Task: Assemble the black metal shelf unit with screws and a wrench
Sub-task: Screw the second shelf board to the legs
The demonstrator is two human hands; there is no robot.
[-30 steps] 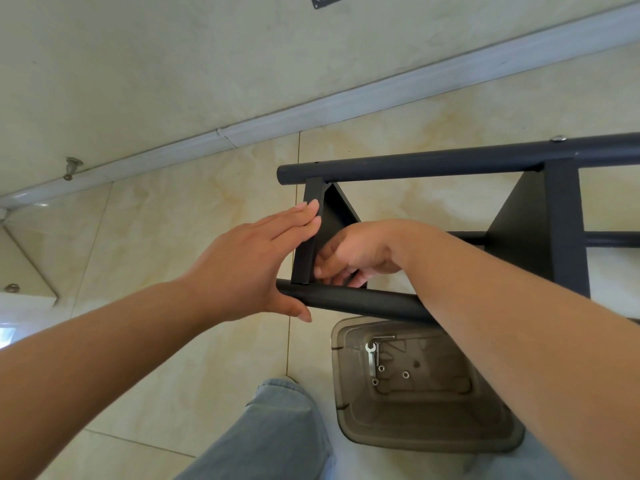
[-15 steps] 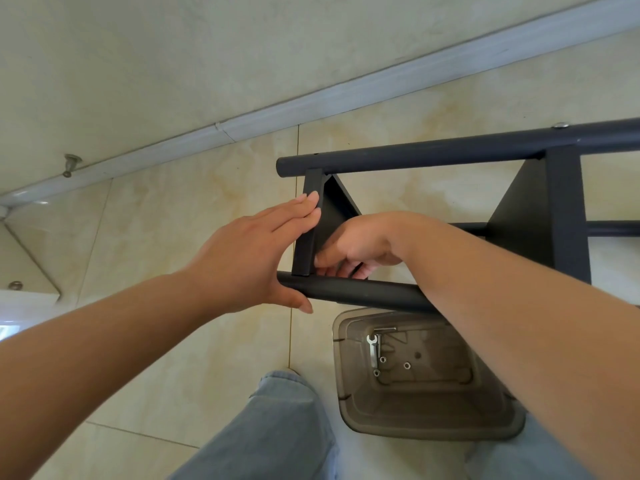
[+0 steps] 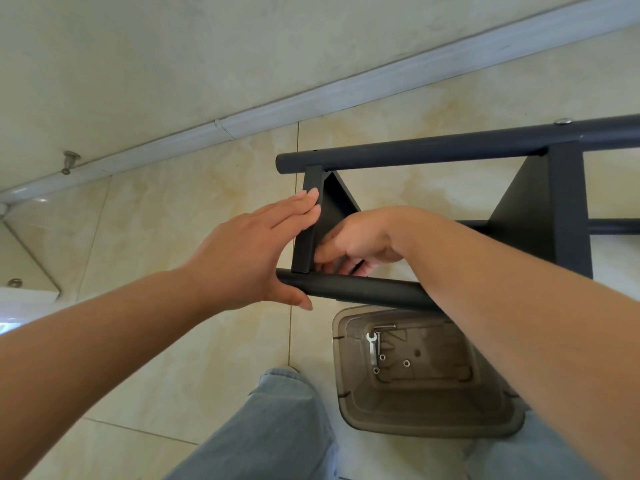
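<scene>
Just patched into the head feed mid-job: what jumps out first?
Two bare hands meet at the black metal shelf frame at centre: the left hand lies flat against the short black crossbar, and the right hand curls in behind it. Below sits a translucent brown plastic bin holding a small silver wrench and loose washers.

Quantities in view: one black shelf frame (image 3: 450,147); two hands, left hand (image 3: 249,251) and right hand (image 3: 356,240); one brown plastic bin (image 3: 429,420). On the bin floor: one wrench (image 3: 372,344) near the left wall, three washers (image 3: 382,357) just beside it.
</scene>
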